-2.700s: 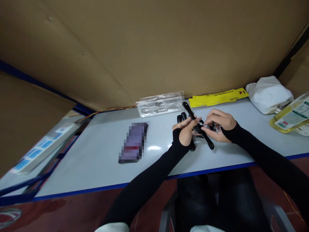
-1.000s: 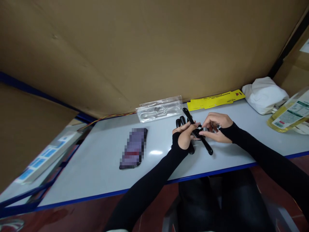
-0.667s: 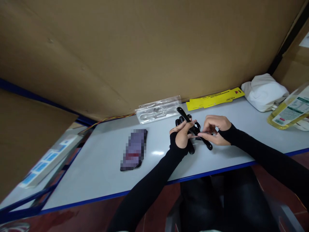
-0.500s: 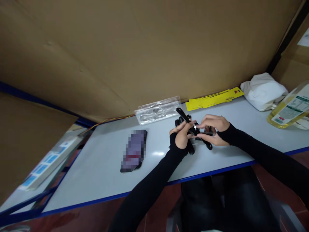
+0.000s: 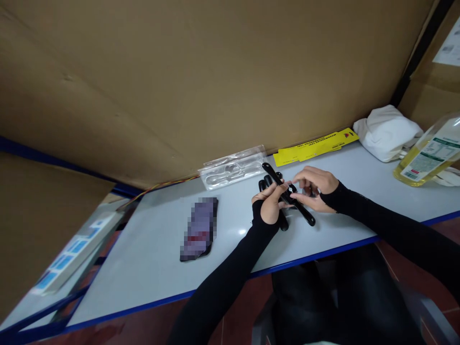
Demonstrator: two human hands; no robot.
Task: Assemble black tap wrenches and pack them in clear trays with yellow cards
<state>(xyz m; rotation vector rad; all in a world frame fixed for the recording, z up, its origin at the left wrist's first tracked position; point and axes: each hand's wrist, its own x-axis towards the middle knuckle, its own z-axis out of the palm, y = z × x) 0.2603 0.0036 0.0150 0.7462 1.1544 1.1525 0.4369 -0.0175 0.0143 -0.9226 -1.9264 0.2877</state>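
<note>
A black spokeshave (image 5: 304, 213) with two long handles is held slantwise above the table. My left hand (image 5: 270, 206) is closed around its middle, thumb on top. At the tool's bright centre, the curled fingers and thumb of my right hand (image 5: 316, 188) pinch at its small fittings; the exact part is too small to make out. More black handled tools (image 5: 283, 222) lie on the table under and beside my left hand, partly covered by it.
Clear plastic blister packs (image 5: 233, 168) and yellow printed cards (image 5: 312, 149) lie along the cardboard wall. To the right are a white cloth bundle (image 5: 386, 134) and a bottle of yellow liquid (image 5: 426, 158). A pixelated phone-like object (image 5: 199, 227) lies to the left.
My right thumb has moved from beneath the spokeshave up to its centre, and the right fingers have shifted slightly. My left hand keeps its hold. The view has tilted a little.
</note>
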